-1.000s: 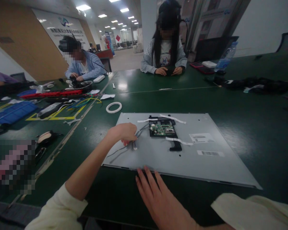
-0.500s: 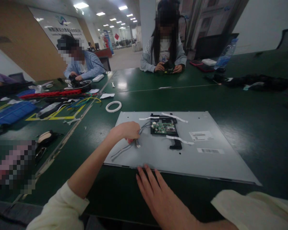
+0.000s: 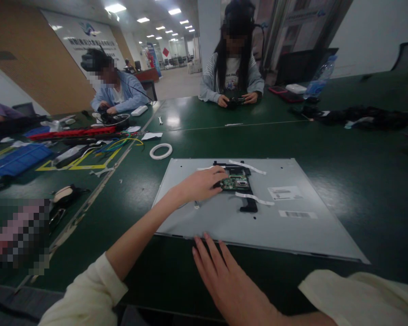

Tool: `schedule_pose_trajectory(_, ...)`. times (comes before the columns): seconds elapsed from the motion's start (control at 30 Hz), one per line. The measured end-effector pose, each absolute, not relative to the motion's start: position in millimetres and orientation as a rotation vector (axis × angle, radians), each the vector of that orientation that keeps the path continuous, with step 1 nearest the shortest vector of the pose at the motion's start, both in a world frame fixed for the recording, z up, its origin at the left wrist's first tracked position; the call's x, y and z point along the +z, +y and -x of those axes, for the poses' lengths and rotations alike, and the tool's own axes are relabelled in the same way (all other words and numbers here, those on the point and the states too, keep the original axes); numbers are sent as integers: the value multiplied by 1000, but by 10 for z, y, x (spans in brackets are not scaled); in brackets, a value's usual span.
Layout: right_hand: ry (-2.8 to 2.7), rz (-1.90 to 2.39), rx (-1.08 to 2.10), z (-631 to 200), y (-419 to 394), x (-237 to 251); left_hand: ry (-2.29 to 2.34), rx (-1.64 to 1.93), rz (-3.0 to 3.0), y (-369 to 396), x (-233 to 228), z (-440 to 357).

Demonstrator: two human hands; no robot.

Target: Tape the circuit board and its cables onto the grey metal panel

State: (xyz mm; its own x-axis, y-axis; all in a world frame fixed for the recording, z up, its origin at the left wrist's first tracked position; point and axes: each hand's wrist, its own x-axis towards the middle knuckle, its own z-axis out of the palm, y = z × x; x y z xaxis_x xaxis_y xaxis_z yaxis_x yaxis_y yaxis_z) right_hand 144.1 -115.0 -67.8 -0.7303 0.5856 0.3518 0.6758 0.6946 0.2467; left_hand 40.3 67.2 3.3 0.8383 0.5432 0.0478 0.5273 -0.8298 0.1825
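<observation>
If you pretend the metal panel point(image 3: 224, 222) was a clock with 12 facing away from the wearer, here's how it all sat. One panel, lying flat on the green tabletop point(image 3: 129, 194), right in front of the person. Both hands were at it. The left hand point(image 3: 204, 183) came in around 10 o'clock, fingers a bit bent over the left side of the one green circuit board point(image 3: 234, 182), which was at roughly 11; couldn't tell if it was pinching anything. The right hand point(image 3: 231, 280) was flat and spread out, fingertips at the near edge around 7, nothing in its grip. One connector end point(image 3: 196, 205) poked out just below the left hand.

I counted three white strips point(image 3: 247, 166) around the board, the one at its left partly covered by that hand, plus two white labels point(image 3: 285, 194) toward 2 and 3. Off the panel: one white ring point(image 3: 161, 157) at 10, one small wrench point(image 3: 161, 121) beyond it, one blue basket point(image 3: 20, 158) near 9, and one plastic bottle point(image 3: 321, 81) way out at 1. Two co-workers point(image 3: 233, 74) sat across, near 12 and 10, both handling dark objects.
</observation>
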Motion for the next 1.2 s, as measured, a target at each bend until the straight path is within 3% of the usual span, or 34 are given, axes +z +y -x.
schedule_pose_trajectory(1.2, -2742, 861, -499, -1468, -1075, -536, 596, 240, -2698, 769, -51, -373)
